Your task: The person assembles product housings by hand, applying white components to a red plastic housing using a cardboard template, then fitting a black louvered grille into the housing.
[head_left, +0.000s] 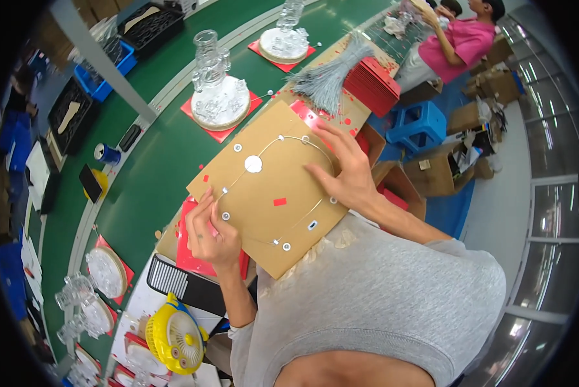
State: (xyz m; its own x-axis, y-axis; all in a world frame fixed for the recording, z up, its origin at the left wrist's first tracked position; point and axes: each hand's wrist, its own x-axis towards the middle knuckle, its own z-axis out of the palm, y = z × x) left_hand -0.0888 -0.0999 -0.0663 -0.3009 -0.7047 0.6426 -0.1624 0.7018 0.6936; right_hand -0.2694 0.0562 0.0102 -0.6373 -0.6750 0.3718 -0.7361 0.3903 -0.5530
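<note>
A brown board [264,213] lies tilted in front of me, its near corner against my grey shirt. A thin pale wire [292,137] runs in a loop over it, through several small white clips [281,137]. A white disc [253,164] sits on the wire at the upper left, and a small red rectangle [280,202] marks the middle. At the board's left edge my left hand [211,235] is closed, fingertips pinching the wire below a clip. My right hand [349,169] is open over the right side, fingers apart, beside the wire's curve.
Behind the board stand clear glass-like pieces on round white bases [220,103] over red sheets. A wire bundle [331,74] and a red stack [372,86] lie far right. A yellow fan [176,335] stands at lower left, a blue stool [418,124] at right. A person in pink works beyond.
</note>
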